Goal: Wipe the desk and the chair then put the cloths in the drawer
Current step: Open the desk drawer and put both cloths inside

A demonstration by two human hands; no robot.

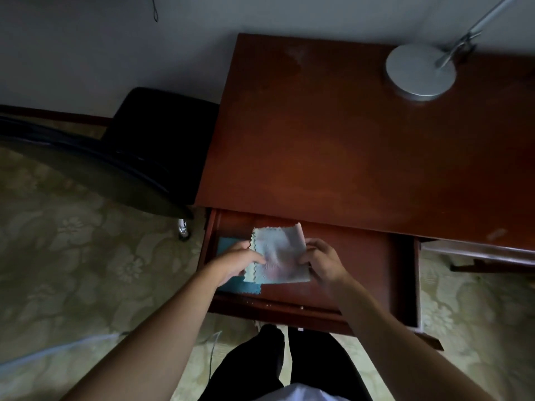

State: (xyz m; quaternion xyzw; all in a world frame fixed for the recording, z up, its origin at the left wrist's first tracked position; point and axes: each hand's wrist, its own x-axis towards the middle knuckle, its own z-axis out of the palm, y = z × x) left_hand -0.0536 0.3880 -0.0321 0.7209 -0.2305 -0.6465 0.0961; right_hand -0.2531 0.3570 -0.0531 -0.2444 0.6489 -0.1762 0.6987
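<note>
The brown wooden desk (362, 146) has its drawer (356, 256) pulled open below the front edge. Over the drawer's left part I hold a folded pale cloth (278, 253) with zigzag edges. My left hand (240, 263) pinches its left side and my right hand (321, 260) pinches its right side. A teal cloth (228, 246) lies flat in the drawer underneath, partly hidden by my left hand and the pale cloth. The black chair (139, 146) stands to the left of the desk.
A silver lamp base (419, 72) with its thin arm sits on the desk's far right corner. A second desk section (477, 253) juts out at right. My dark trouser legs (289, 363) stand on the patterned green carpet (72, 256).
</note>
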